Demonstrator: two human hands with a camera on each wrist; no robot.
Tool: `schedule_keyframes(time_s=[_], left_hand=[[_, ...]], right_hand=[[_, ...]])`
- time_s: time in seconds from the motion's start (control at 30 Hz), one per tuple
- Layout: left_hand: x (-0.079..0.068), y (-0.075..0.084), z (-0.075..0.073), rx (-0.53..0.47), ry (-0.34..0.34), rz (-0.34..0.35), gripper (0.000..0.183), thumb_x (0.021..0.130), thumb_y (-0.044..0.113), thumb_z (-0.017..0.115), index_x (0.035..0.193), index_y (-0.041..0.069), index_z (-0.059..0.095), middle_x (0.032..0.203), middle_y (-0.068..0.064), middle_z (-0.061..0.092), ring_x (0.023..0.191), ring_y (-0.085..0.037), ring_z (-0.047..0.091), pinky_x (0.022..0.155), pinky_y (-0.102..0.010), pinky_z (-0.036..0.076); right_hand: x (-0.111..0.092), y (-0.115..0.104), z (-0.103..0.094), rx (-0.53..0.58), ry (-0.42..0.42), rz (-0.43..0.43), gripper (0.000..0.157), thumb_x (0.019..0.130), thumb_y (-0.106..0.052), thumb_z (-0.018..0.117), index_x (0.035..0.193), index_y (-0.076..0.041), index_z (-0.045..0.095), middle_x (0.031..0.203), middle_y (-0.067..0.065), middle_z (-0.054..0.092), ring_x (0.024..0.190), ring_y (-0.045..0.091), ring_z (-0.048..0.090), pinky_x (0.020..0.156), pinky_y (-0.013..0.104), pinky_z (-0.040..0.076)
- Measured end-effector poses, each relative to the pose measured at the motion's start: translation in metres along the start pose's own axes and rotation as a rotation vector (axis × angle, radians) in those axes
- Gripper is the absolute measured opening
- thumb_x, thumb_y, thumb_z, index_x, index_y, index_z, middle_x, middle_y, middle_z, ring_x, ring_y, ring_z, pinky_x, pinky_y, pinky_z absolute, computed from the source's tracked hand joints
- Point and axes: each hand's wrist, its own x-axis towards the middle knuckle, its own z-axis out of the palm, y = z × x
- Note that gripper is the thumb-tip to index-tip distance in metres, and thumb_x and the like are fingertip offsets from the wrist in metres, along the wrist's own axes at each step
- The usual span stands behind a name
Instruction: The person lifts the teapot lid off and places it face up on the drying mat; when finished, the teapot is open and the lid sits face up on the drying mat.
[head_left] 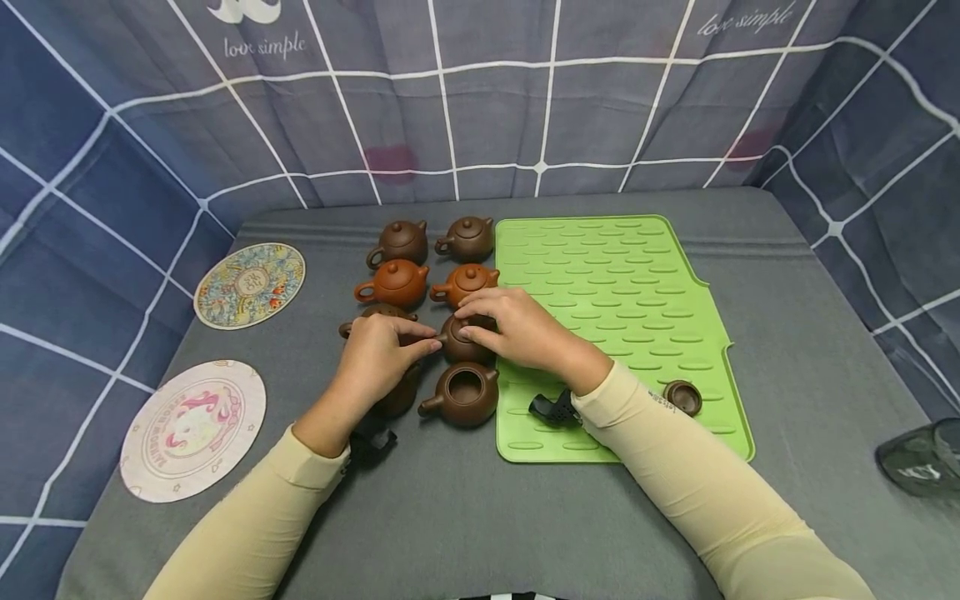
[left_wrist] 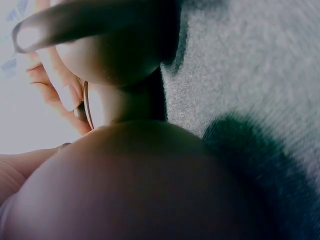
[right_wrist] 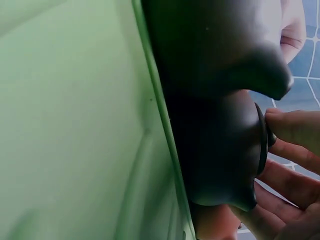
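Observation:
In the head view, my left hand (head_left: 378, 354) pinches the handle of a dark brown teapot (head_left: 460, 348) with thumb and forefinger. My right hand (head_left: 517, 327) reaches over the same teapot from the right, its fingers and thumb at the lid. The right wrist view shows that lid (right_wrist: 262, 137) seated on the pot, with fingertips about its knob. Just in front stands a lidless brown teapot (head_left: 467, 408), its dark inside showing. Under my left hand are two more brown teapots, partly hidden.
Farther back stand two orange-brown teapots (head_left: 399, 283) and two dark ones (head_left: 402, 242). Right of them lies a green mat (head_left: 615, 333) bearing a small round brown piece (head_left: 682, 397). Two round patterned mats (head_left: 251, 286) lie left; a dark glass (head_left: 918, 458) is at far right.

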Motion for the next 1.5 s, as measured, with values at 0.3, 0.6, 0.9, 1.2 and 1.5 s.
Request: schedule_keyframes(time_s=[0.3,0.6,0.9,1.2,1.5], left_hand=[[0.0,0.0,0.001,0.001,0.012,0.011,0.018,0.088,0.02,0.089,0.101,0.008,0.086,0.097,-0.009,0.079,0.091,-0.027,0.074,0.078,-0.048,0.056],[-0.001,0.0,0.001,0.001,0.008,0.009,0.018,0.088,0.019,0.089,0.101,0.007,0.086,0.098,-0.009,0.079,0.093,-0.028,0.073,0.08,-0.049,0.056],[-0.001,0.001,0.001,0.003,0.01,0.004,0.016,0.088,0.019,0.089,0.101,0.008,0.086,0.098,-0.009,0.079,0.096,-0.028,0.073,0.082,-0.049,0.056],[0.0,0.0,0.001,-0.002,0.014,0.003,0.016,0.089,0.019,0.089,0.101,0.009,0.086,0.097,-0.007,0.079,0.091,-0.026,0.073,0.078,-0.048,0.057],[-0.002,0.0,0.002,0.007,0.017,0.009,0.017,0.088,0.02,0.089,0.101,0.009,0.087,0.096,-0.007,0.079,0.094,-0.028,0.074,0.086,-0.051,0.054]], right_hand=[[-0.001,0.001,0.002,-0.005,0.049,-0.013,0.02,0.101,-0.017,0.075,0.116,-0.004,0.08,0.124,0.012,0.073,0.118,0.026,0.067,0.104,0.04,0.048],[-0.001,0.001,0.003,0.039,0.114,-0.124,0.02,0.1,-0.015,0.076,0.117,-0.004,0.081,0.123,0.011,0.074,0.117,0.022,0.067,0.104,0.039,0.048],[-0.001,-0.005,0.001,0.057,0.177,-0.166,0.019,0.099,-0.013,0.077,0.115,-0.003,0.08,0.119,0.011,0.074,0.114,0.023,0.066,0.104,0.039,0.046],[-0.007,-0.014,-0.015,0.219,0.192,-0.086,0.027,0.1,-0.009,0.075,0.127,-0.01,0.078,0.126,0.001,0.073,0.115,0.016,0.066,0.09,0.041,0.054],[-0.034,-0.002,-0.043,0.434,0.064,0.149,0.036,0.107,-0.007,0.064,0.141,-0.014,0.07,0.134,0.0,0.065,0.115,0.019,0.062,0.092,0.042,0.054]])
